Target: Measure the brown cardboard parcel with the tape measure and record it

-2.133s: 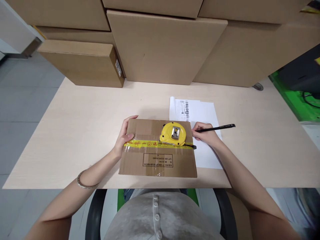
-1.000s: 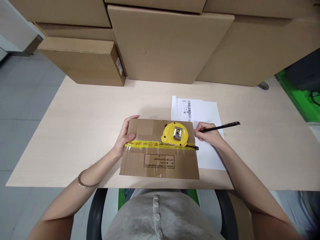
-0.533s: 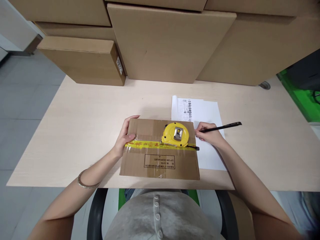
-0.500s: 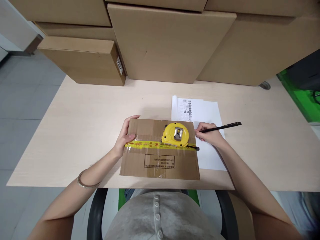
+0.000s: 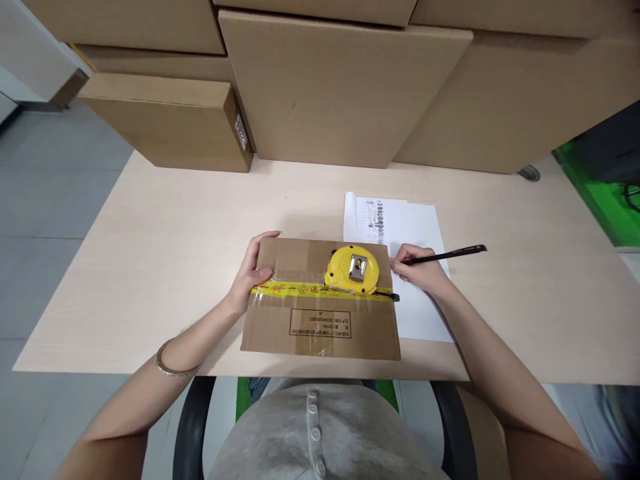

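Note:
My left hand (image 5: 251,272) grips the left side of a taped cardboard box (image 5: 280,327), thumb on top and fingers along its far edge. Yellow printed tape (image 5: 287,289) runs across the box. On its right part rests a yellow tape measure (image 5: 345,275) with a black strap. Just past the box's right edge, my right hand (image 5: 419,267) is closed around a black pen (image 5: 457,253), resting on white paper sheets (image 5: 410,223). Rows of handwriting show at the sheets' upper left. The pen's tip is hidden behind the fingers and box.
Large cardboard boxes (image 5: 345,87) stand along the table's back, with a smaller box (image 5: 165,127) at the left. A round grey table fitting (image 5: 529,173) sits at the back right. The pale table's (image 5: 150,267) front edge is close to my body, and chair arms (image 5: 193,427) flank me.
Almost nothing differs. The pen shows a very slight shift to the right, and the whole view has drifted a few pixels. Box and tape measure stay in place.

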`<act>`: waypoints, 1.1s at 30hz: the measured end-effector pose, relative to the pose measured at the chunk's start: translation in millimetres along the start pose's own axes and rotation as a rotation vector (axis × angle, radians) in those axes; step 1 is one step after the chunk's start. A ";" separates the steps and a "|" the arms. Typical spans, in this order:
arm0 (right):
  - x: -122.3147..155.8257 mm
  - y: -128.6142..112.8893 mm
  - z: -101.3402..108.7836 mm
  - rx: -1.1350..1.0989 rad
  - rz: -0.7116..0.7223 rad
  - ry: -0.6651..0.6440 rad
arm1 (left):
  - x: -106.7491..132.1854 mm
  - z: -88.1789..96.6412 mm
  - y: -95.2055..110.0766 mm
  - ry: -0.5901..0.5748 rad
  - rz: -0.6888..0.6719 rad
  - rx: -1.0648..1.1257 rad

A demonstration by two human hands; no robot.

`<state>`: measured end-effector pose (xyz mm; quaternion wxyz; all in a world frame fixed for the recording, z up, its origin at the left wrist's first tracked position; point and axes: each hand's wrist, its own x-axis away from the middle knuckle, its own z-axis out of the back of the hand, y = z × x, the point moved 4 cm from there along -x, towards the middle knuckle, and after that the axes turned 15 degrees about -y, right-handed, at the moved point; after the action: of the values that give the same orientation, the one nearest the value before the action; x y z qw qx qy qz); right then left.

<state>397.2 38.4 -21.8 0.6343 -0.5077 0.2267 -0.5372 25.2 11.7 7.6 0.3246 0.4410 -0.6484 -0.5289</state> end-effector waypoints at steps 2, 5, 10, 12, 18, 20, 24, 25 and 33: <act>0.0 -0.6 0.1 0.003 -0.005 0.001 | 0.2 0.5 -1.2 -0.008 -0.006 -0.003; -0.1 -0.5 0.0 0.001 -0.016 -0.001 | 0.6 1.0 -1.9 -0.014 -0.014 0.000; 0.4 1.6 0.7 0.002 -0.028 0.002 | -0.5 -0.2 0.5 -0.033 -0.030 0.006; 0.5 2.3 1.0 0.002 -0.033 0.011 | -1.0 -0.6 1.3 -0.028 -0.030 0.002; 0.6 0.3 0.4 0.005 -0.036 0.014 | -0.5 -1.9 -0.5 -0.021 -0.005 0.047; 0.8 -0.4 0.1 0.004 -0.038 0.015 | -0.3 -2.1 -0.5 -0.020 -0.004 0.047; 1.1 -0.4 0.3 0.012 -0.036 0.027 | -0.3 -1.7 0.2 -0.020 -0.016 0.032; 1.2 -0.1 0.4 0.015 -0.036 0.027 | -0.3 -1.7 0.3 -0.024 -0.023 0.026; 1.3 1.4 0.3 0.040 -0.052 0.009 | -0.9 -0.9 1.8 -0.034 -0.030 -0.004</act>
<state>398.5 37.1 -22.6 0.6290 -0.4981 0.2054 -0.5605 25.9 12.2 9.6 0.3064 0.4409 -0.6459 -0.5427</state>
